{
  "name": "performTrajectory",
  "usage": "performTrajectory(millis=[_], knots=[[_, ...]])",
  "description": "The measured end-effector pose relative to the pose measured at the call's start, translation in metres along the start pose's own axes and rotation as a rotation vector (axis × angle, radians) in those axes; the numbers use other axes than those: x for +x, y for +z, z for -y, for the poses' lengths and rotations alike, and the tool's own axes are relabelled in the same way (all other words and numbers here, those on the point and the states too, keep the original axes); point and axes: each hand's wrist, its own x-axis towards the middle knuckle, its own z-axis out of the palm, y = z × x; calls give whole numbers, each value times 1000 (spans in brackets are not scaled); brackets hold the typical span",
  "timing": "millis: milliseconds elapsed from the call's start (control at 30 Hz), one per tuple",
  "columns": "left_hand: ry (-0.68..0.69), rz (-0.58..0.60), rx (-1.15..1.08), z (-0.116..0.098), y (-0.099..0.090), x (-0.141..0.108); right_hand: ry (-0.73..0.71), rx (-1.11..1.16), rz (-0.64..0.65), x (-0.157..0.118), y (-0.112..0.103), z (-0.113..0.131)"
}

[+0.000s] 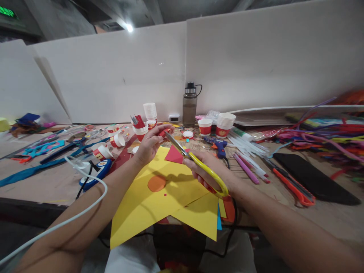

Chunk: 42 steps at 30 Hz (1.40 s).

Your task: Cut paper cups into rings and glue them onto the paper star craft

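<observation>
My left hand (149, 146) is closed in a pinch on a small piece of red paper (164, 132), held up above the table. In my right hand (203, 168) is a pair of scissors with yellow handles (209, 172); its blades (176, 143) point up and left, with the tips close to the red piece. Below both hands lie large yellow paper sheets (136, 212), overhanging the table's front edge. On them rest an orange paper circle (156, 183), a tiny red scrap (165, 195) and a larger red paper piece (176, 154).
Paper cups (226, 125), a water bottle (189, 106) and a blue glue gun (217, 146) stand or lie beyond the sheets. Rightward are an orange utility knife (295, 187), a black phone (315, 178) and pipe cleaners (335, 146). A white cable (99, 204) crosses my left forearm.
</observation>
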Motion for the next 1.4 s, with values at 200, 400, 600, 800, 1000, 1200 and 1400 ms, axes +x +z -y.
performTrajectory(millis=[200,400,600,800,1000,1200,1400], knots=[[11,8,23,-1,1,0,16,19,-6,0,2,-2],[-5,-2,-10,0,1,0,23,28,2,-1,1,-1],[-2,9,-6,0,1,-1,33,4,13,-1,1,2],[3,14,31,-1,2,0,-3,12,27,0,1,-1],[63,-43,213,1,5,0,-48,98,31,5,-1,-4],[106,-164,354,4,3,-1,-86,205,95,1,-4,6],[41,-204,253,4,-6,3,-109,91,24,2,-6,0]])
